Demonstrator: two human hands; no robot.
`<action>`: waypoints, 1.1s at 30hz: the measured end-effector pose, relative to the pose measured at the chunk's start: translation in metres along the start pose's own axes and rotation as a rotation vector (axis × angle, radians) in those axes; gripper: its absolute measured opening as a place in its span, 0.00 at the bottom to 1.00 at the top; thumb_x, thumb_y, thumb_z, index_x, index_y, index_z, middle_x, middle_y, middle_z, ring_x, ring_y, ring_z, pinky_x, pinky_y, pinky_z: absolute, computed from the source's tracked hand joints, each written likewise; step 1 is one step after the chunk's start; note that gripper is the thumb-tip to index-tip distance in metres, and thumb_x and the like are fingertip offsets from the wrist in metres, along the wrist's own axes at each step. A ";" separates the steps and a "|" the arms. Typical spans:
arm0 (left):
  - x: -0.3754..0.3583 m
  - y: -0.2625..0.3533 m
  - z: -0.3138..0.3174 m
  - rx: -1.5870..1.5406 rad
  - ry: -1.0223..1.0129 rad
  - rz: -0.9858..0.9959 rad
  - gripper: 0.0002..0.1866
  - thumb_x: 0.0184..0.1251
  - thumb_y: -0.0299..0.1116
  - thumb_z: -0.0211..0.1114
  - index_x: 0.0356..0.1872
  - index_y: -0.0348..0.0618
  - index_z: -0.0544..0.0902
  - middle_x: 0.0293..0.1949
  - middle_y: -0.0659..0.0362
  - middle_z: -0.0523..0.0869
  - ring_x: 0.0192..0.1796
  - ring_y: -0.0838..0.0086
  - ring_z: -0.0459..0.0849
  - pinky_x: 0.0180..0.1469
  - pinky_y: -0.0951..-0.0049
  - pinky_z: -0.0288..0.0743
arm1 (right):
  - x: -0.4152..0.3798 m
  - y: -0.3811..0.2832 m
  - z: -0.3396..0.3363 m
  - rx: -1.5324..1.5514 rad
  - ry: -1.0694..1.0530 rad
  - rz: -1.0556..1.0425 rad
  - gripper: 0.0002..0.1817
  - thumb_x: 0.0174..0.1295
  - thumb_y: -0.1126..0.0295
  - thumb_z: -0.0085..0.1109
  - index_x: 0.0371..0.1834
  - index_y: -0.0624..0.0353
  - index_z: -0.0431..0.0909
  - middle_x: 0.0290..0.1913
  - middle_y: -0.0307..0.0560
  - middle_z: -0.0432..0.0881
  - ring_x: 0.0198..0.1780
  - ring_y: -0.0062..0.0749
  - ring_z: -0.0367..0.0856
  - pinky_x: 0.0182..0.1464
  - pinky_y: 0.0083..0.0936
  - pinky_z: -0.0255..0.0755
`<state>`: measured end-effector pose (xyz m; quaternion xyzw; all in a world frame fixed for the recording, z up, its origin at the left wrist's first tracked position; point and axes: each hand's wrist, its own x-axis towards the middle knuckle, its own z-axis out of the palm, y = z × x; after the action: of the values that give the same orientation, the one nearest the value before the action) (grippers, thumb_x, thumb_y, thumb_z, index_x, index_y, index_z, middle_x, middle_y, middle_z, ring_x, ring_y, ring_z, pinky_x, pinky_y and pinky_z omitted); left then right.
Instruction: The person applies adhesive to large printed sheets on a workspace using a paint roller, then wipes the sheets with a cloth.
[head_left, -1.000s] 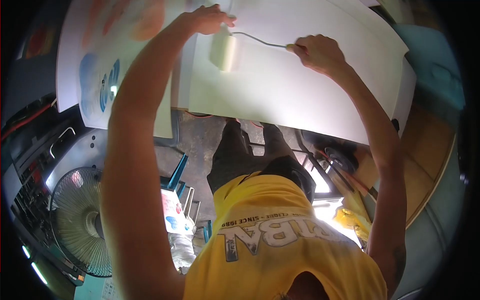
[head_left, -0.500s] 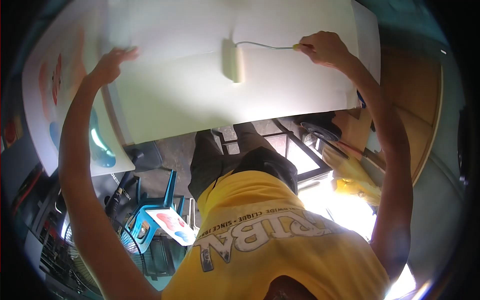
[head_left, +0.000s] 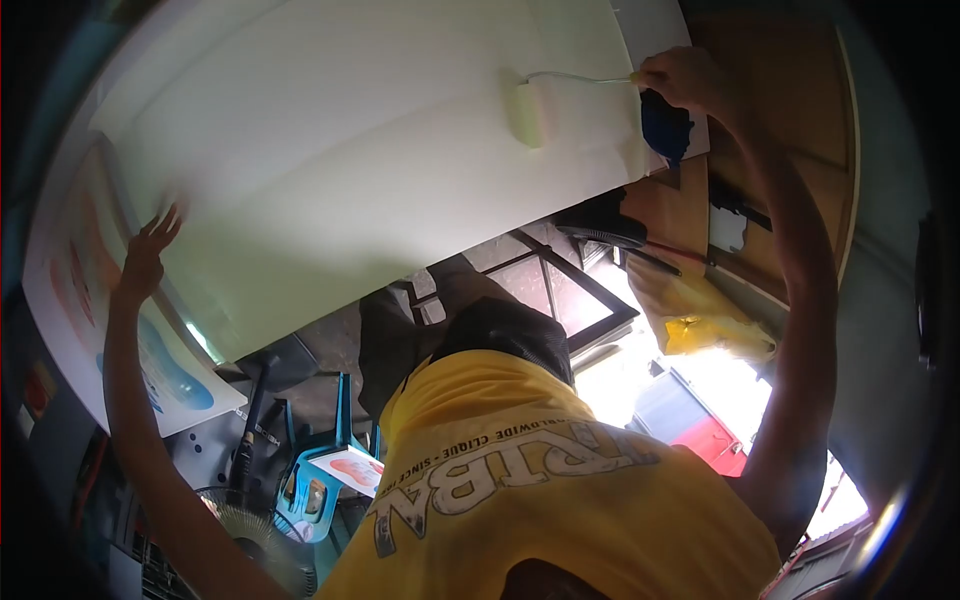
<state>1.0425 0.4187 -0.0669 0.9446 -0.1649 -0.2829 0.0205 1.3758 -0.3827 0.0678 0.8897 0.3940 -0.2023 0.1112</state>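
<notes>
The left arm (head_left: 128,385) partly hides the fan (head_left: 262,540) at 7 o'clock; left grip (head_left: 152,250), open, blurs at 9; right grip (head_left: 680,78), closed, holds the roller (head_left: 530,115) at 1.

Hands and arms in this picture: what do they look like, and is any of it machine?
They are human: the left hand and right hand are bare, with no glove, cable or watch showing. No sleeve covers either forearm. The yellow shirt carries large, pale, dark-edged lettering.

Your bare left hand (head_left: 145,262) reaches toward ten o'clock, fingers spread and blurred; your bare right hand (head_left: 685,80) curls closed near one o'clock, its arm (head_left: 805,260) bent.
</notes>
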 end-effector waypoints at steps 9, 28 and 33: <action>0.000 0.002 -0.001 0.003 -0.051 -0.057 0.46 0.49 0.07 0.47 0.75 0.50 0.74 0.82 0.63 0.66 0.76 0.48 0.74 0.72 0.49 0.73 | -0.025 0.050 -0.017 -0.049 -0.079 0.121 0.14 0.69 0.57 0.62 0.38 0.57 0.87 0.36 0.52 0.87 0.40 0.53 0.85 0.45 0.46 0.78; 0.003 0.000 0.000 0.074 -0.119 -0.203 0.44 0.58 0.08 0.49 0.75 0.59 0.77 0.83 0.72 0.65 0.79 0.57 0.70 0.73 0.55 0.70 | 0.102 -0.111 -0.029 0.116 0.035 -0.153 0.16 0.72 0.57 0.61 0.34 0.59 0.87 0.28 0.53 0.84 0.33 0.52 0.84 0.40 0.47 0.76; 0.008 -0.015 -0.002 -0.012 -0.028 -0.141 0.42 0.58 0.08 0.50 0.71 0.59 0.81 0.78 0.71 0.73 0.77 0.58 0.72 0.73 0.55 0.70 | 0.164 -0.257 -0.054 0.052 0.042 -0.260 0.19 0.73 0.56 0.59 0.30 0.58 0.86 0.27 0.50 0.85 0.33 0.51 0.84 0.41 0.46 0.77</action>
<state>1.0543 0.4301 -0.0714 0.9497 -0.0965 -0.2979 0.0038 1.2989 -0.0848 0.0331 0.8376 0.5029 -0.2067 0.0527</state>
